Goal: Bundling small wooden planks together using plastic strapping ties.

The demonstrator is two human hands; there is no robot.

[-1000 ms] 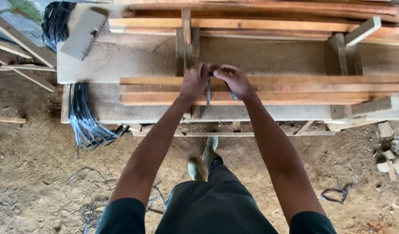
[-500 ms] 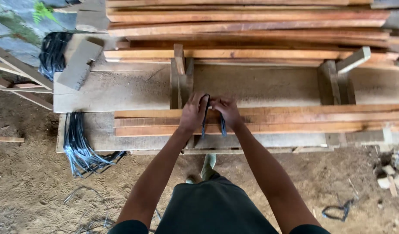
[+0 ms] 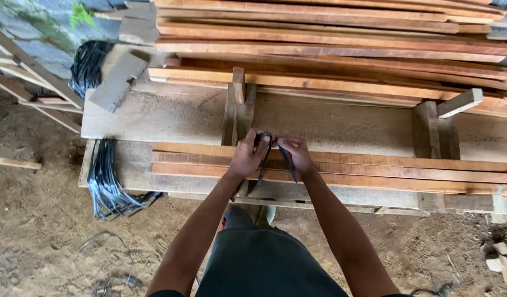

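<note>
My left hand (image 3: 248, 154) and my right hand (image 3: 296, 154) meet over a bundle of reddish wooden slats (image 3: 374, 168) lying on a grey workbench (image 3: 154, 115). Both pinch a black strap (image 3: 267, 147) looped over the slats; its two loose ends hang down between my wrists. An upright wooden post (image 3: 238, 107) stands just behind my left hand.
A bunch of black straps (image 3: 107, 184) hangs off the bench's left end, another black coil (image 3: 88, 66) lies at the back left. Stacked planks (image 3: 330, 38) fill the back. A second wooden post (image 3: 436, 129) stands at right. Sandy ground with wood scraps (image 3: 501, 253) lies below.
The view has shifted, so the bench sits lower in frame. My hands stay together on the strap over the slats, and its ends now splay apart below them.
</note>
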